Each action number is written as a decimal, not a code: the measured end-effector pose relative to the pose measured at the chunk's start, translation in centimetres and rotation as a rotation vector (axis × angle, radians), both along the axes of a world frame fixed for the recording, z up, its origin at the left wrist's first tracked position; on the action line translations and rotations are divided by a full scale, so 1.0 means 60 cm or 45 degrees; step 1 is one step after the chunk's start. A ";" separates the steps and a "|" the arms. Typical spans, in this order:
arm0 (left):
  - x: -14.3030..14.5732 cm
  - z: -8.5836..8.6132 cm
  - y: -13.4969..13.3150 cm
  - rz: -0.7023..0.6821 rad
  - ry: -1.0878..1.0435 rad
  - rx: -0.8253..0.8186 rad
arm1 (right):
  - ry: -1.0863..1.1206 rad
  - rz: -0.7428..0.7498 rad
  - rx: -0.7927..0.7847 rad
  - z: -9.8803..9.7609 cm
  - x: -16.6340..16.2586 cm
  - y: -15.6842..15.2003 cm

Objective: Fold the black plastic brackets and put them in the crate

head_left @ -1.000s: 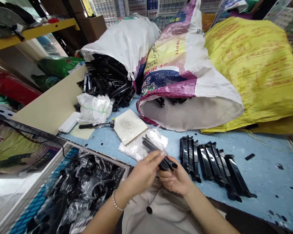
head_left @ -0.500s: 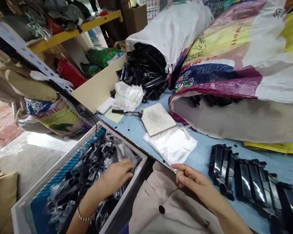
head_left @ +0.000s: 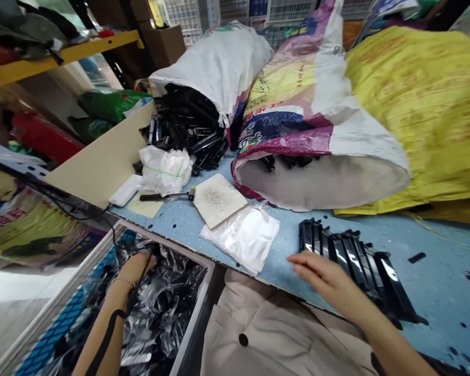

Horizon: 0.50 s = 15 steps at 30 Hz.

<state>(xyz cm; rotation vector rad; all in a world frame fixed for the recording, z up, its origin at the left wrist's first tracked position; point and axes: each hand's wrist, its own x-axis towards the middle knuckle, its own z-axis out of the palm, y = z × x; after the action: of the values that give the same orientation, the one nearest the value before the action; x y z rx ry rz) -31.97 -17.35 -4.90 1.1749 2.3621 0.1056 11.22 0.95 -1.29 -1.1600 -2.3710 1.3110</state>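
Down in the crate at the left, my left hand lies among black parts wrapped in clear plastic bags. Its fingers are hidden, so any grip cannot be made out. My right hand is over the blue table with fingers stretched out and nothing visible in it. Just behind it stands a row of glossy black plastic parts. A stack of clear plastic bags lies to the left of that hand, partly under a square pale board.
A small hammer and a bundle of white plastic bags lie beside the board. Behind, a white sack spills black parts. An open printed sack and a yellow sack stand to its right.
My left hand has moved deeper into the crate; the blurred bagged part near it is no longer distinct. My right hand has shifted toward the black row, its fingers straighter. The view has turned right.
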 end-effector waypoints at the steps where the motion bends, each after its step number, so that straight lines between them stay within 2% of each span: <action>1: 0.032 0.005 0.015 -0.064 -0.138 -0.003 | -0.195 -0.058 0.196 0.002 0.014 0.014; 4: 0.158 0.023 0.071 -0.374 -0.611 0.149 | -0.863 -0.129 0.580 -0.003 0.033 0.039; 5: 0.205 0.026 0.094 -0.466 -0.562 0.318 | -0.996 -0.102 0.648 -0.007 0.031 0.043; 7: 0.290 0.022 0.142 -0.513 -0.294 0.644 | -1.052 -0.045 0.779 -0.015 0.018 0.051; 9: 0.348 0.005 0.187 -0.523 -0.187 0.692 | -0.953 0.011 0.947 -0.024 0.001 0.067; 12: 0.371 -0.025 0.232 -0.432 -0.281 0.630 | -0.726 0.253 1.168 -0.038 -0.017 0.110; 15: 0.347 -0.038 0.250 -0.360 -0.391 0.635 | -0.517 0.563 1.226 -0.045 -0.015 0.160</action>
<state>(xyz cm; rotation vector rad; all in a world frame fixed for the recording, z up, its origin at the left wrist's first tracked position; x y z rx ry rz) -11.16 -2.38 -7.20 1.5768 1.9294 0.7551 10.31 10.56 -3.97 -0.6338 -3.0455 -0.1464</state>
